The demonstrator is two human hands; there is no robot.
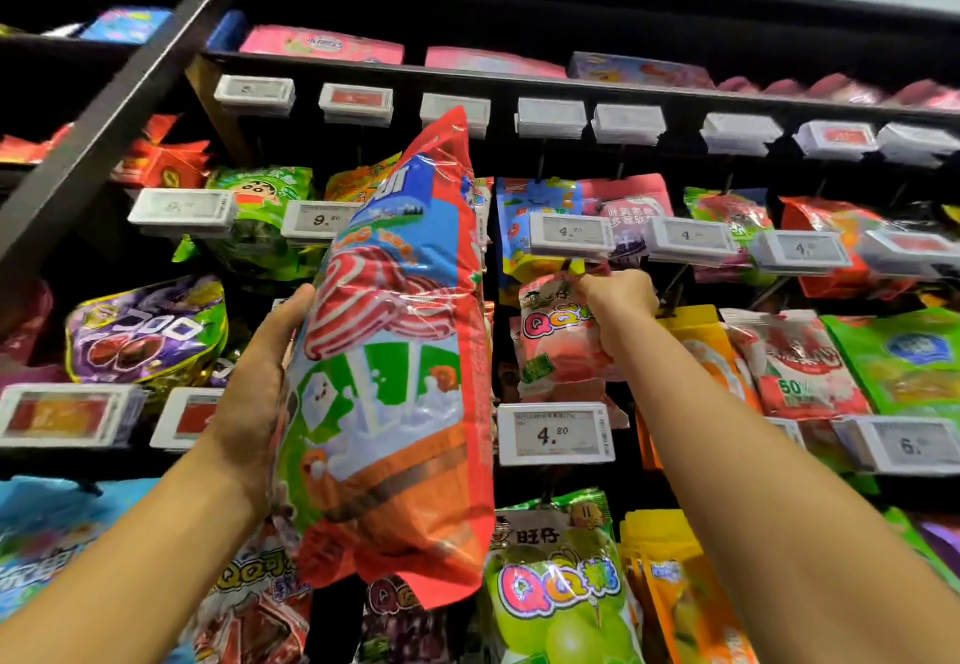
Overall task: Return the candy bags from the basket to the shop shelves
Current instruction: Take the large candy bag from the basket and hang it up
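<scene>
My left hand [260, 388] holds a large red candy bag [395, 362] upright in front of the shelves, palm against its left side with fingers wrapped behind. My right hand [621, 302] is raised to the middle hook row and pinches the top of a small pink peach QQ candy bag [558, 346] hanging just below a 4.20 price tag. The basket is out of view.
Black shelving [519, 86] carries rows of hanging candy bags on hooks with white price tags [556, 435]. A green QQ bag [561, 585] hangs below, purple bag [148, 331] at left, orange and green bags at right. A dark post [119, 107] slants at left.
</scene>
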